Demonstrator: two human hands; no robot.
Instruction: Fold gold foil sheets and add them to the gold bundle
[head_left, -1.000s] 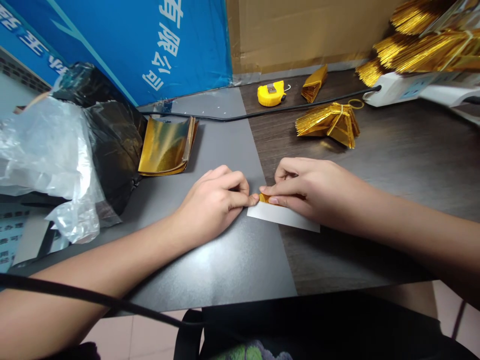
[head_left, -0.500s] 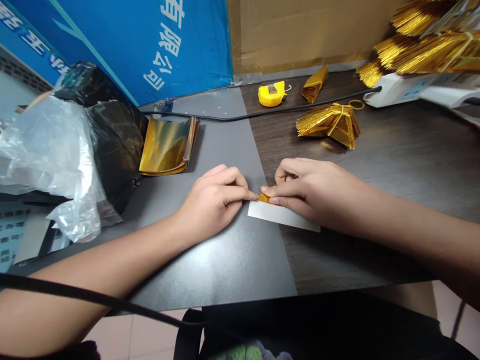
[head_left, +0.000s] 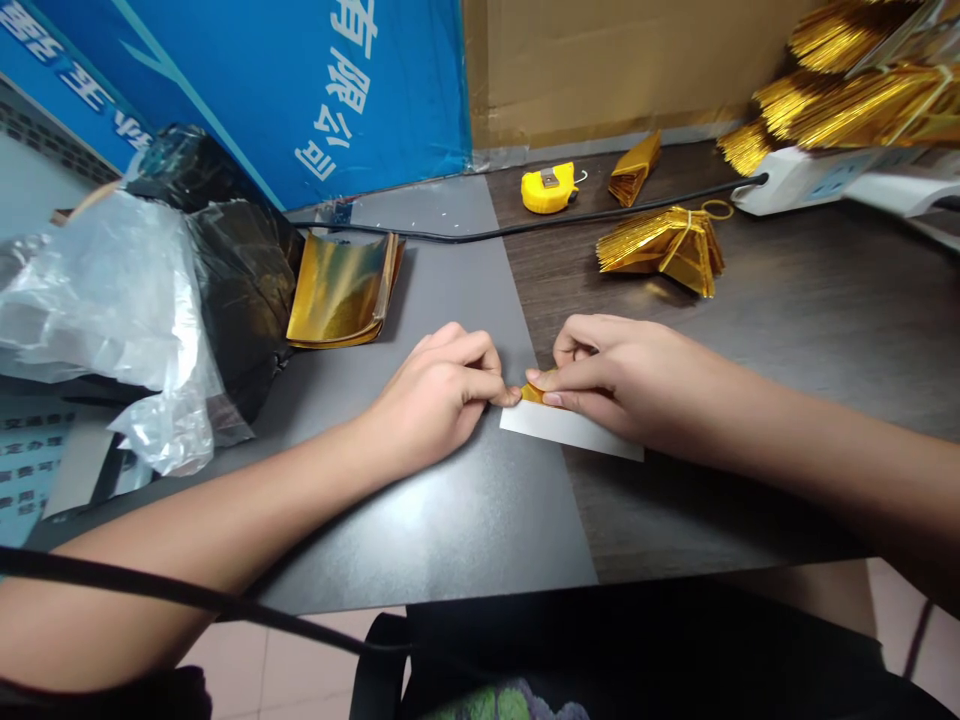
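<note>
In the middle of the table both hands meet over a small sheet of gold foil paper [head_left: 531, 393], its white side showing as a strip [head_left: 571, 430] toward me. My left hand [head_left: 450, 395] has curled fingers, and its thumb and fingertip press at the left end of the gold fold. From the right, my right hand [head_left: 611, 375] pinches the same paper between thumb and fingers, covering much of it. To the left behind lies a stack of gold foil sheets [head_left: 341, 290]. Behind my right hand rests a banded bundle of folded gold paper [head_left: 667, 248].
A yellow tape measure [head_left: 548, 188] and a smaller folded gold piece [head_left: 635, 168] sit at the back by a black cable [head_left: 465, 236]. A white power strip [head_left: 787, 180] and more gold bundles [head_left: 862, 105] are at right. A black plastic-wrapped bundle [head_left: 240, 290] stands at left.
My left fingertips have shifted slightly on the paper's left end, and a little more of the gold fold shows. My right hand keeps its pinch. The whole view has moved slightly.
</note>
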